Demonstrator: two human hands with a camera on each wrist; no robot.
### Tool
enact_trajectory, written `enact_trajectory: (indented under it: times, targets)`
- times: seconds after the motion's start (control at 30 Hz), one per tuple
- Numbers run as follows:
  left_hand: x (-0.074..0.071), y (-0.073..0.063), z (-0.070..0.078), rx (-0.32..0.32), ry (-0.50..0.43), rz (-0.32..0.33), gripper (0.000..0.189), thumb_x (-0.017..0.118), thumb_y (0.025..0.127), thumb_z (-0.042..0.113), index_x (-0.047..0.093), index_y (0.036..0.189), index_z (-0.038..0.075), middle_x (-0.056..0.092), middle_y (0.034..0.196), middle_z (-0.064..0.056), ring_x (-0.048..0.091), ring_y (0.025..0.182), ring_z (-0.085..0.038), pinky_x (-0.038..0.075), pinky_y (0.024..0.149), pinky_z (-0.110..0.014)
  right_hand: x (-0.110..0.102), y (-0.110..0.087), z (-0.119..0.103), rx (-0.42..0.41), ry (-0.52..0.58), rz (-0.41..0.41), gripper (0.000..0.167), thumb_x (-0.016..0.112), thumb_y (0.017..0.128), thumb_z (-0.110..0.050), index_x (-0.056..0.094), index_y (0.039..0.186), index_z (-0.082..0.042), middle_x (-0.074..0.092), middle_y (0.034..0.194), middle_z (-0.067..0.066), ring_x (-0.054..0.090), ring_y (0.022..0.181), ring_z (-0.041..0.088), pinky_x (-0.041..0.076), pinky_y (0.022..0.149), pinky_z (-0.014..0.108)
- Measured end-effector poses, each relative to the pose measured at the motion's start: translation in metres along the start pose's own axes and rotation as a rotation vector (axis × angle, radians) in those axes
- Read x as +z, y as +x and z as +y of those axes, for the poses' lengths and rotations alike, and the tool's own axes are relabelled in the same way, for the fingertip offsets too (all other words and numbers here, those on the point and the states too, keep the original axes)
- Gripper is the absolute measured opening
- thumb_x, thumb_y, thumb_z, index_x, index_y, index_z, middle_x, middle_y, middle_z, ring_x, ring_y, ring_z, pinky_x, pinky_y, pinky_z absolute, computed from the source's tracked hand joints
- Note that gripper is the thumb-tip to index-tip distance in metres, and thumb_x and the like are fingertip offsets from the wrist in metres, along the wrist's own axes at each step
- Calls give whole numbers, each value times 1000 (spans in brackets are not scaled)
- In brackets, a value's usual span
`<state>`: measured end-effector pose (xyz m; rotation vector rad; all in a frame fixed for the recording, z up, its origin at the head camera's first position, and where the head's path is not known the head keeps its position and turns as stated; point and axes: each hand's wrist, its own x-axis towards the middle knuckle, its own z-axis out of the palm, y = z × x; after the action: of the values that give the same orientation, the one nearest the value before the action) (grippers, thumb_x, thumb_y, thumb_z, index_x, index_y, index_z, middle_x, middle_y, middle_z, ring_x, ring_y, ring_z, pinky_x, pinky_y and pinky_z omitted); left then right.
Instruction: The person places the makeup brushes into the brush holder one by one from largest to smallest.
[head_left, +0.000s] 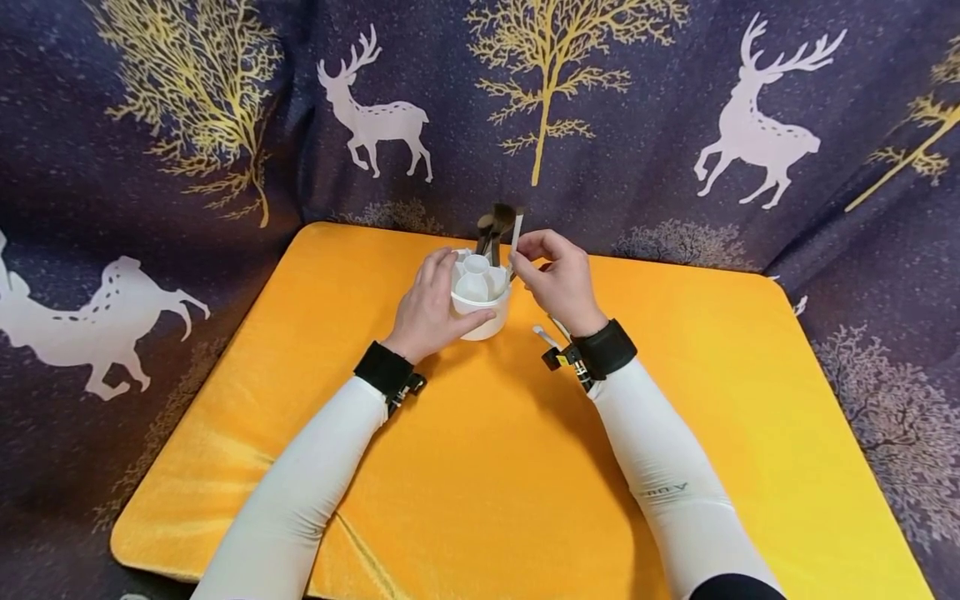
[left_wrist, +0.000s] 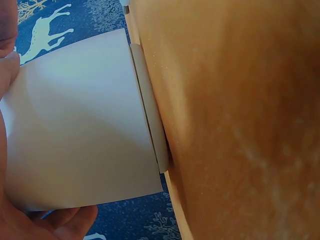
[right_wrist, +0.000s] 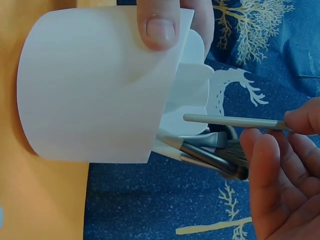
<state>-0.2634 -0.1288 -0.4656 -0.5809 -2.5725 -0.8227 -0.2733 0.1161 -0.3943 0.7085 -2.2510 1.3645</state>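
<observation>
A white round holder (head_left: pixel 480 304) with inner compartments stands at the back middle of the orange mat (head_left: pixel 487 483). My left hand (head_left: pixel 450 287) grips its left side, thumb (right_wrist: pixel 160 25) across the wall (right_wrist: pixel 95 85). My right hand (head_left: pixel 525 254) pinches the pale handle of a brush (head_left: pixel 516 235) just above the holder's right rim; in the right wrist view that handle (right_wrist: pixel 230 121) points into the mouth. Two dark-bristled brushes (head_left: pixel 495 223) stand in the holder at the back. The left wrist view shows the holder's wall (left_wrist: pixel 80 125) close up, with fingers (left_wrist: pixel 65 222) under it.
Another white-handled brush (head_left: pixel 545 337) lies on the mat beneath my right wrist. A dark cloth (head_left: pixel 225 125) printed with deer and gold trees surrounds the mat on every side. The mat's front half holds only my forearms.
</observation>
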Motion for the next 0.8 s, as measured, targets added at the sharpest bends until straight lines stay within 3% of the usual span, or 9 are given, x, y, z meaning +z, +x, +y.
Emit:
enact_trajectory:
  times: [0.8]
  targets:
    - [2,2,0,10,9,12,112,90,87,64,40,165,1,40,165,-22,52,139,-37,62,94,-54,10,5,6,-63,-57,-8,9,80,103,-8,78,111,-3,76,97,9,69,85,20,52,67,26]
